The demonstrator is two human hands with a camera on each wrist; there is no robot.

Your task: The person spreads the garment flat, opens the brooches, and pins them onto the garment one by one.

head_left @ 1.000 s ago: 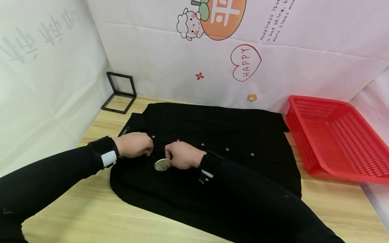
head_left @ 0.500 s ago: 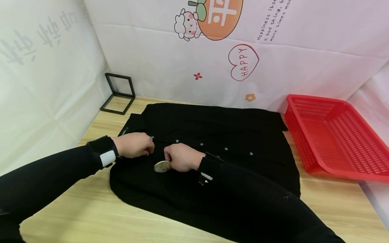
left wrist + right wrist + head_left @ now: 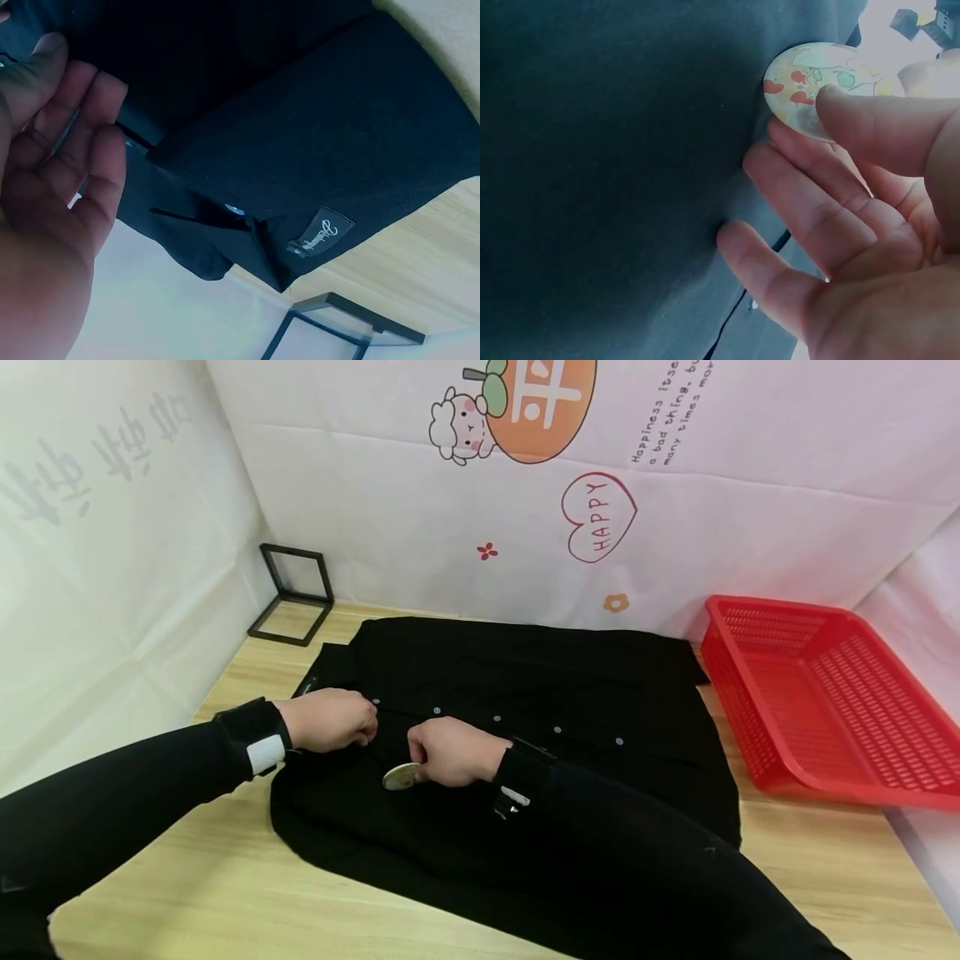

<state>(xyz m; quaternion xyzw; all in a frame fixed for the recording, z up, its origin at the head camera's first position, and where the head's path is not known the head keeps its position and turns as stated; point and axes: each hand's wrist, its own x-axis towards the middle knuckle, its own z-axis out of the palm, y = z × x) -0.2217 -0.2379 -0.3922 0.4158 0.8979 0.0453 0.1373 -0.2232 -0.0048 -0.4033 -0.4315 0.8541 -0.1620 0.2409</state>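
Note:
A black button-up shirt (image 3: 525, 677) lies spread out, its collar with a woven label (image 3: 322, 232) toward the left. My right hand (image 3: 453, 752) pinches a round badge (image 3: 810, 86) with a printed cartoon between thumb and forefinger. The badge is tilted just above the cloth, and the hand's other fingertips rest against the shirt. To its left, near the collar and top button, my left hand (image 3: 330, 720) has its fingers curled down at the shirt front, thumb and fingertips pinching the fabric. In the left wrist view, this hand's fingertips partly hide the cloth there.
A red plastic basket (image 3: 825, 789) stands at the right, close to the shirt's hem. At the back left is a hinged black frame (image 3: 296, 597) standing half unfolded. The wooden table (image 3: 247, 877) meets printed white cloth walls (image 3: 397, 510) behind and at the left.
The badge in my right hand has tipped to a flatter angle, and that hand has shifted slightly toward me, uncovering a shirt button. The left hand stays nearly still.

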